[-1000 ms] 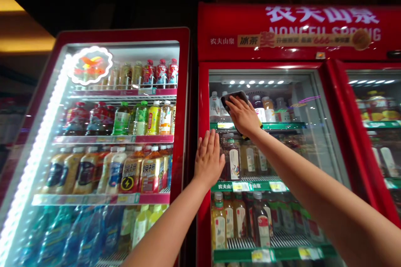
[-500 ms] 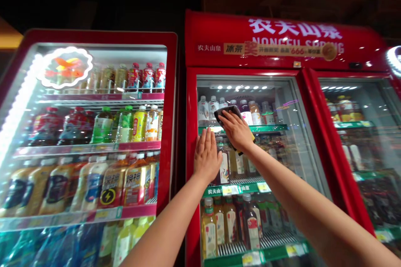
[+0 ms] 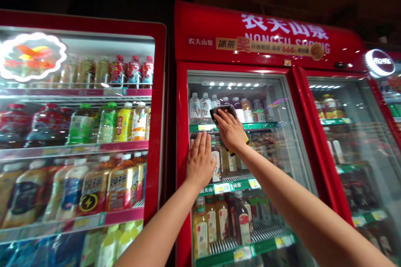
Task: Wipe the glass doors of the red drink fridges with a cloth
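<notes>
My right hand (image 3: 231,131) presses a dark grey cloth (image 3: 228,110) with a yellow edge against the glass door (image 3: 269,91) of a red drinks fridge. The cloth lies under the palm and fingers, in front of the upper shelf of bottles. Lower and to the left, my left hand (image 3: 200,160) is spread flat on the same door near its left frame, fingers stretched upward and holding nothing. Behind the glass, several bottles (image 3: 201,229) stand on shelves with green price strips (image 3: 232,255).
On the left stands another red-framed fridge (image 3: 159,104) with bottles on several shelves and a glowing scalloped sign (image 3: 33,56). To the right is a second glass door (image 3: 351,133) of the red fridge. A round lit sign (image 3: 380,63) shows farther right.
The view has shifted slightly, so both fridges sit farther left. The cloth and my right hand have moved a little right across the glass. My left hand is slightly lower against the door.
</notes>
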The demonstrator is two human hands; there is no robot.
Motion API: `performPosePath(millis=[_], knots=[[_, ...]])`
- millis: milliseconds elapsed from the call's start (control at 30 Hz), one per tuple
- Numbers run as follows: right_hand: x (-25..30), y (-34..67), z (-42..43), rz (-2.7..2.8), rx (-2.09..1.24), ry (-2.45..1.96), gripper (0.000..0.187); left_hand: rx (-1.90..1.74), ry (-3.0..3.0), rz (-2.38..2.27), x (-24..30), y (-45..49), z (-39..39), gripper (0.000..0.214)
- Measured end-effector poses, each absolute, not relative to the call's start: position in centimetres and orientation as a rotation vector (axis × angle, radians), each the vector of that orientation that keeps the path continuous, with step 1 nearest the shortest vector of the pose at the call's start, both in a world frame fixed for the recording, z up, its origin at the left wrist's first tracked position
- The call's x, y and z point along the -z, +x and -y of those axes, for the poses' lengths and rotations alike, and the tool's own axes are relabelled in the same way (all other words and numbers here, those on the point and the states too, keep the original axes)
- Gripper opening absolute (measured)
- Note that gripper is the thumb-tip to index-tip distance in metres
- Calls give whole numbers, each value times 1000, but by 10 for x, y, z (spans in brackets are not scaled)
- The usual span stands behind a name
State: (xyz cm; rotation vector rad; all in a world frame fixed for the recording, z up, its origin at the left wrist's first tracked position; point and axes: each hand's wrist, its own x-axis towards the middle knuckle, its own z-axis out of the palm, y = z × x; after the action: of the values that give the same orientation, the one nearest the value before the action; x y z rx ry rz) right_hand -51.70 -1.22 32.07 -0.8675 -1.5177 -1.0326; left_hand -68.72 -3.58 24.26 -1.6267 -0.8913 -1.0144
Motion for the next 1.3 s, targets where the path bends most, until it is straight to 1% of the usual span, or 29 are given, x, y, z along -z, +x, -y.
performPosePath(millis=[67, 133, 200, 300, 400, 467, 533, 600, 667, 733, 833, 933, 1000, 1167, 1233, 1300], knots=[[-340, -493, 9, 1489, 1014, -878, 47, 1003, -1634, 863, -245, -681, 33, 83], [-341, -466, 4, 1425, 989, -898, 47, 1001, -1634, 842, -247, -676, 31, 84], [-323, -445, -2, 1323, 966, -919, 47, 1010, -1625, 838, -247, -672, 30, 84], [-282, -435, -6, 1184, 965, -949, 48, 1022, -1616, 852, -248, -665, 27, 84], [-263, -446, -3, 1376, 1057, -897, 51, 1027, -1617, 851, -251, -652, 24, 83], [-275, -452, 1, 1511, 1095, -854, 51, 1041, -1617, 844, -256, -639, 21, 82], [-299, -447, 2, 1553, 1096, -840, 49, 1056, -1624, 829, -262, -623, 18, 80], [-322, -431, 1, 1520, 1073, -852, 48, 1061, -1639, 813, -268, -606, 16, 78], [-331, -410, -3, 1441, 1031, -886, 48, 1054, -1660, 800, -271, -590, 14, 76], [-319, -390, -8, 1340, 977, -930, 48, 1045, -1679, 793, -271, -576, 14, 75], [-281, -376, -13, 1235, 932, -962, 49, 1031, -1708, 798, -266, -560, 12, 75], [-260, -380, -12, 1290, 970, -937, 50, 988, -1728, 804, -258, -551, 9, 74], [-269, -382, -12, 1356, 994, -908, 50, 952, -1726, 796, -254, -549, 7, 74], [-326, -355, -17, 1356, 972, -881, 48, 902, -1702, 780, -250, -549, 0, 76], [-328, -334, -22, 1290, 936, -890, 49, 902, -1691, 785, -249, -549, -1, 77], [-309, -317, -27, 1181, 890, -905, 49, 903, -1688, 790, -248, -548, -2, 77]])
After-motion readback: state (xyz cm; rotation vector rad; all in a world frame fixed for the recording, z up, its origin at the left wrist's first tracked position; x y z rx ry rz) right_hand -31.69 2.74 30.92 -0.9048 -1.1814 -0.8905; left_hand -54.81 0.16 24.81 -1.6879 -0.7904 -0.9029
